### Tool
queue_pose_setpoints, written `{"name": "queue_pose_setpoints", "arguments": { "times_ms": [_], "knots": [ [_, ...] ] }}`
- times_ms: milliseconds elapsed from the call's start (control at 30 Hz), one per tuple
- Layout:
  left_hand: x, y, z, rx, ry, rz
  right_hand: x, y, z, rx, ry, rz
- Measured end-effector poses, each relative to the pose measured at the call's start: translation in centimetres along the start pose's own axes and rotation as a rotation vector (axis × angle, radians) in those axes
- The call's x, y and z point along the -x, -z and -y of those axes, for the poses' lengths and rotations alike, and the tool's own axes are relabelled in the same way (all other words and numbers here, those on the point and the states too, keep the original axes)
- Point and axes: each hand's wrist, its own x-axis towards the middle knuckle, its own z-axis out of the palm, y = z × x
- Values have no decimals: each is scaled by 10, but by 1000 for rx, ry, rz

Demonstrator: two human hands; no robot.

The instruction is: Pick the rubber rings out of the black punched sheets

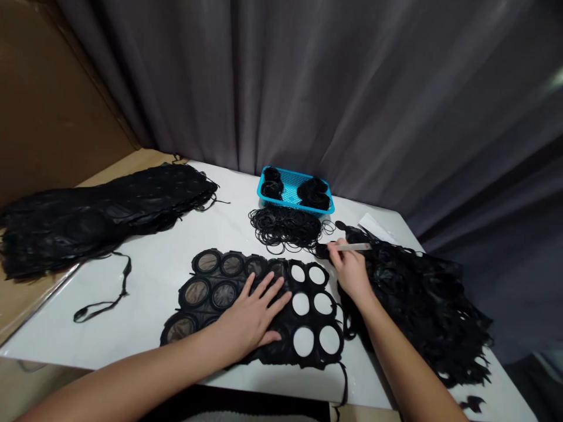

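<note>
A black sheet (311,319) with rows of round cut-outs lies flat on the white table. Spread across its middle, my left hand (255,313) presses down with fingers apart. Dark discs fill the circles on the left; the two right columns are open holes showing white. Just beyond the sheet's far right corner, my right hand (350,274) pinches a slim pale tool (354,247) whose exact kind I cannot make out. Small black round pieces (322,251) are at its fingertips; whether they are held is unclear. A pile of thin black rings (285,227) lies close by.
A blue basket (294,205) with black bundles stands at the back. A thick stack of black sheets (101,211) is on the left, near a loose strip (125,275). Punched black sheets (422,305) heap up at right, beside a white slip (373,227). A grey curtain (281,88) hangs behind.
</note>
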Motion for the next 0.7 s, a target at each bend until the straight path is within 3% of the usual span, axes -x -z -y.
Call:
{"name": "queue_pose_setpoints", "arguments": {
  "times_ms": [167, 267, 467, 700],
  "knots": [
    [14, -6, 13, -96, 80, -36, 16, -37, 49, -196, 240, 200],
    [19, -8, 16, -101, 65, -48, 23, -52, 64, -238, 326, 315],
    [21, -12, 16, -68, 63, -72, 20, -57, 61, -336, 204, 506],
    [21, -16, 17, -35, 69, -102, 16, -55, 61, -377, 151, 539]
  ]
}}
